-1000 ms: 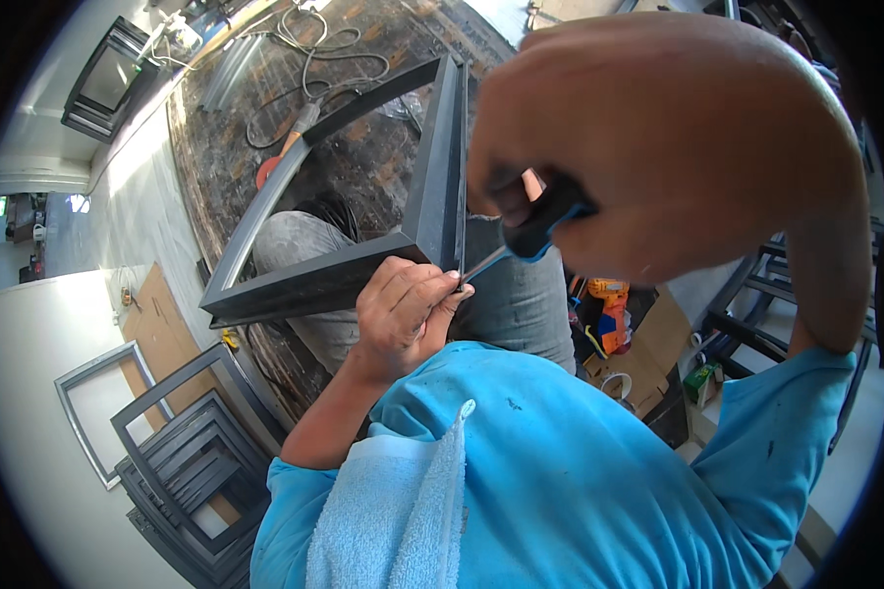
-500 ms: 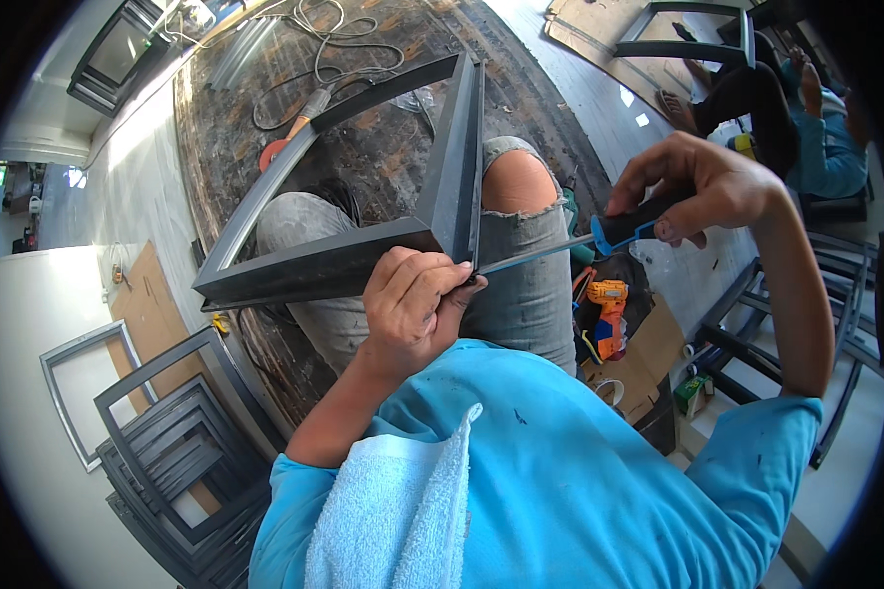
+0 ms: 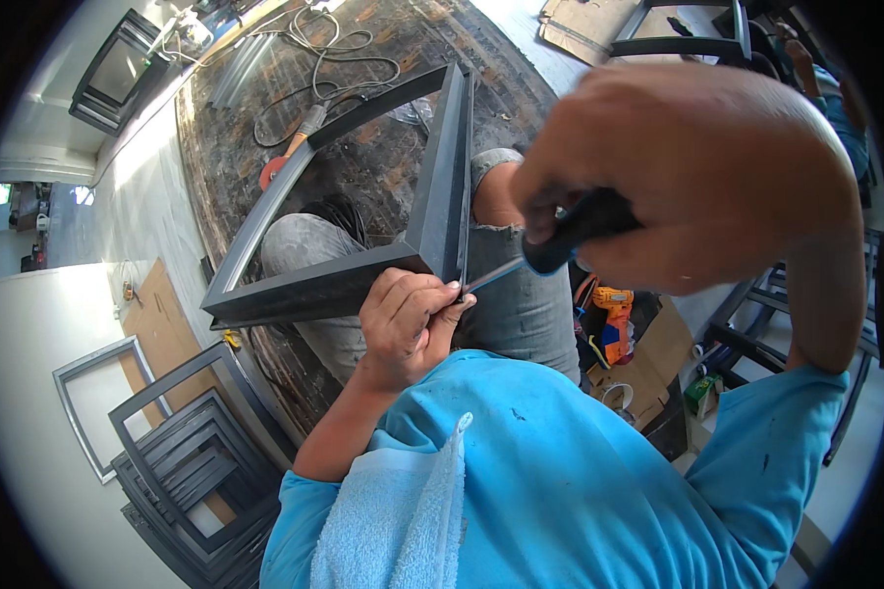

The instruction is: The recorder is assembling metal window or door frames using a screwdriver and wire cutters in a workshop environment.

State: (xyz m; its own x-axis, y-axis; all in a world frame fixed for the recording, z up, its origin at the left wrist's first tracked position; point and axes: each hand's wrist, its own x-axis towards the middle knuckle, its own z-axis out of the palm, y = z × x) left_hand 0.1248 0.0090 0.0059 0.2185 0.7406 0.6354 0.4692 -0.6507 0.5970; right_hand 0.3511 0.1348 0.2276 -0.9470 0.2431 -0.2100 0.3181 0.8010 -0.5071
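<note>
A dark grey metal window frame [image 3: 314, 285] rests tilted across my knees, its near corner toward me. My left hand [image 3: 403, 324] is closed on that corner, thumb and fingers pinching the edge beside the screwdriver's tip; whether a small part sits between the fingertips I cannot make out. In my right hand [image 3: 697, 177] is a screwdriver [image 3: 558, 245] with a black and blue handle. Its shaft slants down to the frame's corner, and the tip is hidden at my left fingertips. My right hand looms large and somewhat blurred.
On the dark worn board lie an angle grinder [image 3: 304, 128] and a looped cable [image 3: 314, 69]. An orange cordless drill [image 3: 614, 319] is beside a cardboard box [image 3: 658, 344] at my right. Several dark frames [image 3: 187, 471] lean at left. Another person's arm [image 3: 805, 69] shows far right.
My right hand has risen toward the camera and moved left, its wrist turned, and the screwdriver now points more steeply down. The window frame has shifted slightly; my left hand keeps its hold.
</note>
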